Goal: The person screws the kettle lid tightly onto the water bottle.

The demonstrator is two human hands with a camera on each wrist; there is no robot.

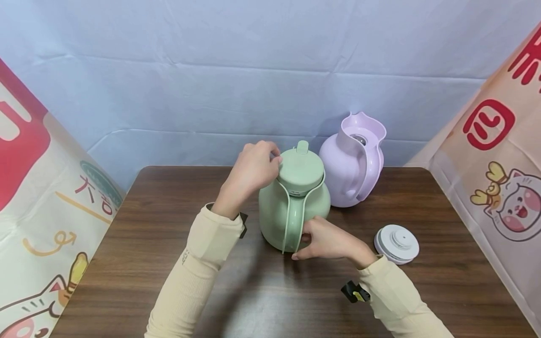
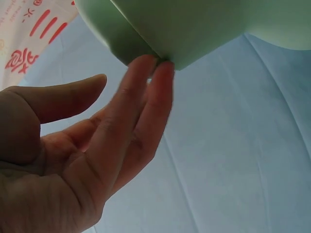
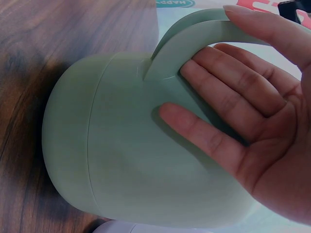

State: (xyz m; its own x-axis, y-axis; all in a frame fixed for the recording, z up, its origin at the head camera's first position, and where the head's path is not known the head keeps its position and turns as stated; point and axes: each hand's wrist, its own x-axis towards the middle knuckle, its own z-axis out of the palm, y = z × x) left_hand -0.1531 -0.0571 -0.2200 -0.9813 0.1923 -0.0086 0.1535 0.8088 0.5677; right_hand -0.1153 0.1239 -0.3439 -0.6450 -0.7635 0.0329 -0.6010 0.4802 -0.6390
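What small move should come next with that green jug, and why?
Perhaps the right hand should curl round the curved green handle of the round, pale green jug: in the right wrist view its fingers look nearly straight, and the left hand only touches the jug with fingertips, so a firmer hold might steady it.

Cloth-walled booth, blue backdrop (image 1: 211, 94), printed banners (image 1: 492, 155)

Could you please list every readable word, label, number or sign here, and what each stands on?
"HAPPY": oval on the left banner.
"大": left banner; the character beside it is unclear.
Right banner: red characters, too stylised or cut off to read.
Left sleeve: dark lettering, too small.
Green jug: marking under its lid, too small.
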